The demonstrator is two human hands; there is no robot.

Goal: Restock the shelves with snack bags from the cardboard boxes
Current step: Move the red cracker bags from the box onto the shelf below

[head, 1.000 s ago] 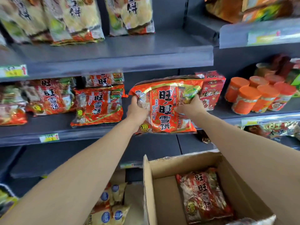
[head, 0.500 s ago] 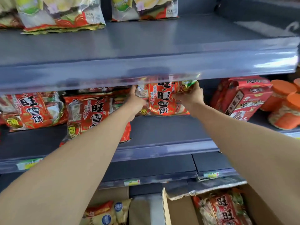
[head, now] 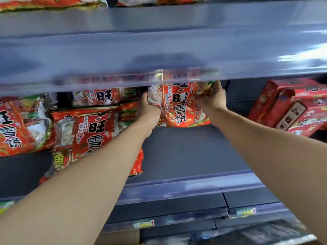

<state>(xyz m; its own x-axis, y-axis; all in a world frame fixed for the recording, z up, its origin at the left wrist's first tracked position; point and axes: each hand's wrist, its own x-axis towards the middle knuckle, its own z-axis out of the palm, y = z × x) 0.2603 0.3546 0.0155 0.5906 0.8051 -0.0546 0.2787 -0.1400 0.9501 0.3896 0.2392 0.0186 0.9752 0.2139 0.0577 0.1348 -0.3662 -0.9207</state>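
Now my left hand (head: 147, 110) grips the left edge of the red snack bag (head: 178, 106) and my right hand (head: 212, 99) pinches its upper right corner, in the centre of the frame. The bag is upright at the back of the grey shelf (head: 185, 152), between similar bags (head: 88, 131) at left and red boxes (head: 292, 110) at right.

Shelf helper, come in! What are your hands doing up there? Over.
Left hand and right hand grip the red snack bag by its sides. Bag upright, far back over the shelf. Upper shelf lip hides its top.
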